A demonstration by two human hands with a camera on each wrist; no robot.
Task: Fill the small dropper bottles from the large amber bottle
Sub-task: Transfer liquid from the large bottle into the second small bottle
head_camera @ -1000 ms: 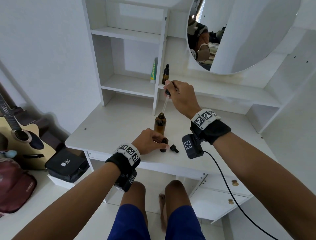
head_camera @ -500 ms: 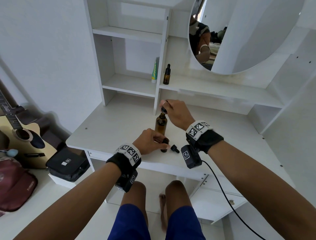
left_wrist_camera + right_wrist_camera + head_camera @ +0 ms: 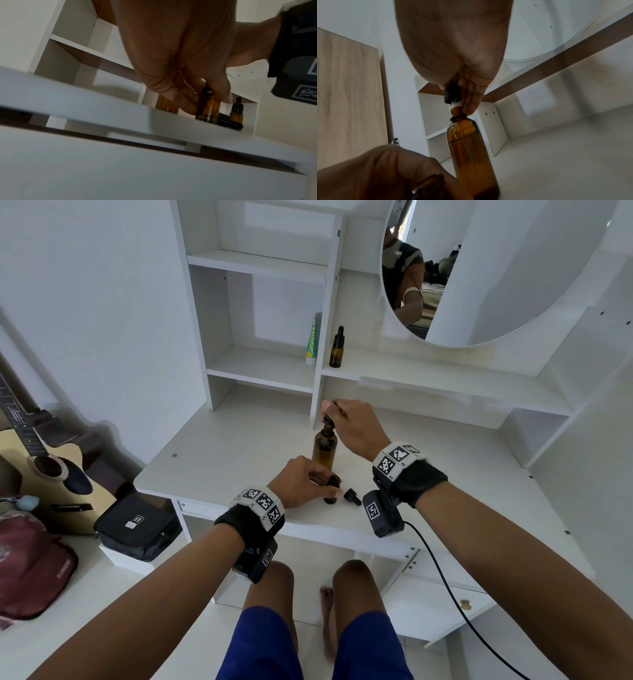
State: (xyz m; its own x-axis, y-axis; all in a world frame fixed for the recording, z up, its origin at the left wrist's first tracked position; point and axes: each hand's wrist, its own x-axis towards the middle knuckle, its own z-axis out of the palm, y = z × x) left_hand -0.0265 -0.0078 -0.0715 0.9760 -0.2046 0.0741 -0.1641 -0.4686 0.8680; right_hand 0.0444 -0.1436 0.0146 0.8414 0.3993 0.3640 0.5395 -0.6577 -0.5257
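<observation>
The large amber bottle [image 3: 324,449] stands upright mid-tabletop [image 3: 219,460], glossy brown, seemingly part full. Right hand [image 3: 356,428] fingers pinch its black dropper cap [image 3: 452,94] just above the neck. Left hand [image 3: 301,481] fingers clasp a small open dropper bottle [image 3: 331,491] nearer.

Seen from above, a white desk [image 3: 219,460] holds a large amber bottle [image 3: 324,448]. The right hand [image 3: 356,426] pinches a black dropper cap [image 3: 329,419] at the bottle's neck. The left hand [image 3: 301,481] grips a small open bottle [image 3: 332,489] standing near the desk's front edge. A loose black cap [image 3: 352,496] lies just beside it. Another capped dropper bottle [image 3: 336,348] stands on a shelf [image 3: 428,381] behind.
</observation>
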